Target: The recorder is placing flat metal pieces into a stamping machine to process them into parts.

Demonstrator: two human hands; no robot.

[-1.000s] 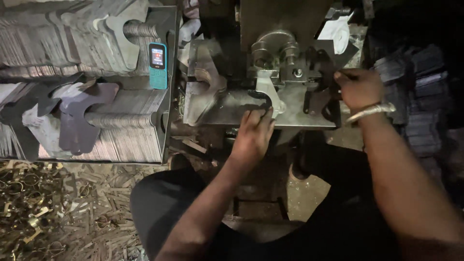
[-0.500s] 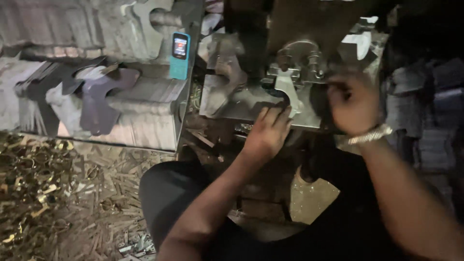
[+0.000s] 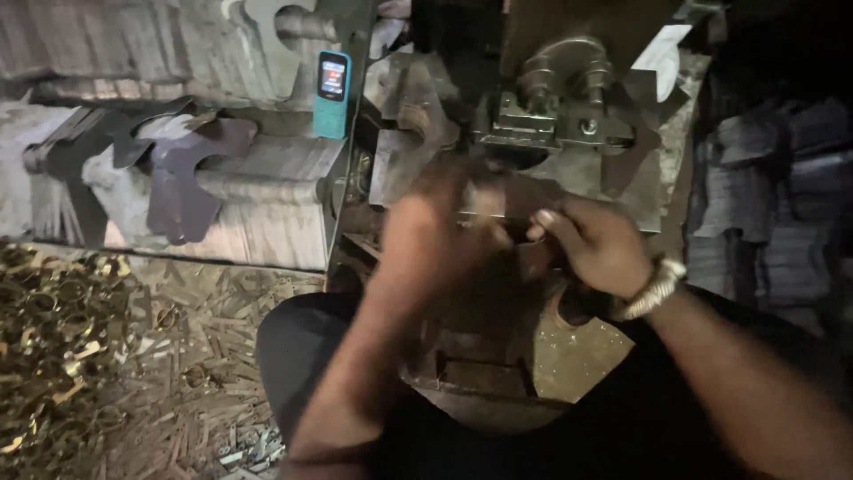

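The person's 2 hands meet in front of the grey metal press machine [image 3: 569, 116]. Between them is a thin flat piece of grey sheet metal [image 3: 487, 206]. It is blurry, so its full shape is hard to see.

The left hand [image 3: 435, 233] is blurred too. It sits just left of the flat piece, and its fingers seem curled toward it. I cannot tell if they really grip it. The right hand [image 3: 597, 244] is on the other side, and it wears a shiny silver bracelet [image 3: 653, 289] on the wrist. Its fingers [image 3: 546, 220] are bent and pinched close together, and the tips touch the right end of the flat piece. It looks like a light hold, but the blur hides how tight it is.

The flat piece lies between the 2 hands, with its long side running left to right. It sits just below the machine's bolted clamp, near the front edge of the machine's flat steel table [image 3: 657, 191]. Both hands are about as near to it as each other.

Off to the left, a small teal phone with a lit screen [image 3: 332, 93] stands upright. Beside it are stacks of cut grey metal shapes [image 3: 187, 178]. Shiny gold scrap bits [image 3: 53, 329] cover the floor.
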